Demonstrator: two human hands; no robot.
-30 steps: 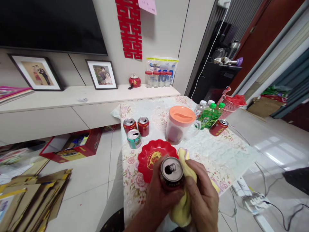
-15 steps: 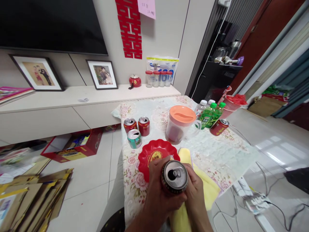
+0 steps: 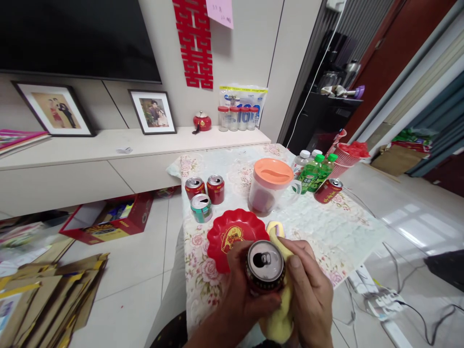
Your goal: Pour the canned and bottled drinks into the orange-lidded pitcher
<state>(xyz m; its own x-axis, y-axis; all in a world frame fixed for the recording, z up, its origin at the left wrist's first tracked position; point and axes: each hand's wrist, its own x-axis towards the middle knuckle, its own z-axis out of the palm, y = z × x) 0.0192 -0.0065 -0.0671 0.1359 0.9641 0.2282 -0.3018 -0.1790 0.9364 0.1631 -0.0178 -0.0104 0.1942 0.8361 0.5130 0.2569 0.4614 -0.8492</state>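
Note:
My left hand [image 3: 239, 299] is wrapped round an opened drink can [image 3: 266, 266], its silver top tilted up towards me. On the can's right side, my right hand [image 3: 311, 295] grips a yellow cloth [image 3: 281, 314] and presses it against the can. Part of the cloth hangs below both hands. Just beyond the can lies a red scalloped plate [image 3: 217, 237] with a gold print, partly covered by my left hand. Two red cans [image 3: 216, 190] and a green can [image 3: 201, 208], all opened, stand together left of the plate.
A plastic pitcher [image 3: 270, 186] with an orange lid stands behind the plate. Green-capped bottles [image 3: 312, 173] and another red can [image 3: 328, 190] are at the table's right. Flattened cardboard [image 3: 54, 299] lies on the floor at left, cables and a power strip [image 3: 386, 307] at right.
My right hand has pulled the yellow cloth up from the table and along the can's right side. My left hand still holds the can, which has shifted slightly.

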